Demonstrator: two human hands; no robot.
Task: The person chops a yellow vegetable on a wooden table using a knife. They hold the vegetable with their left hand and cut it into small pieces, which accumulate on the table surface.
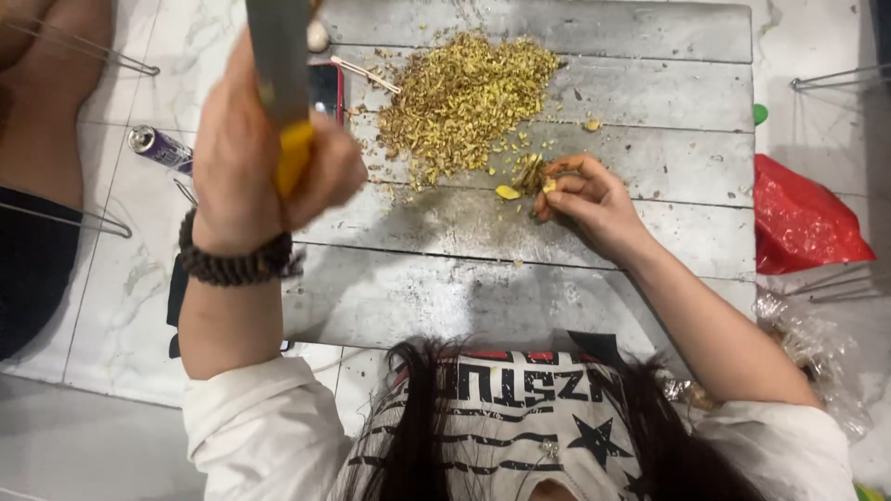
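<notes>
Grey plank board [575,288] (scuffed), chopped yellow-green pile [459,97], loose pieces [508,192], phone [326,90]

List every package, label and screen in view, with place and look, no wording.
Phone: flat on the board's far left edge, beside the left hand; dark screen, red rim.
Red plastic bag: on the floor, right of the board; crumpled, glossy.
Clear plastic bag: near right, crinkled, see-through.

The left hand [255,172] is raised above the grey wooden tabletop [557,269], its grip closed around the yellow handle of a broad-bladed knife [278,65]. The right hand [589,195] pinches a small bundle of yellowish pieces [529,176] against the boards, just beside a heap of chopped bits [459,97]. A red bag [798,218] lies on the floor.
</notes>
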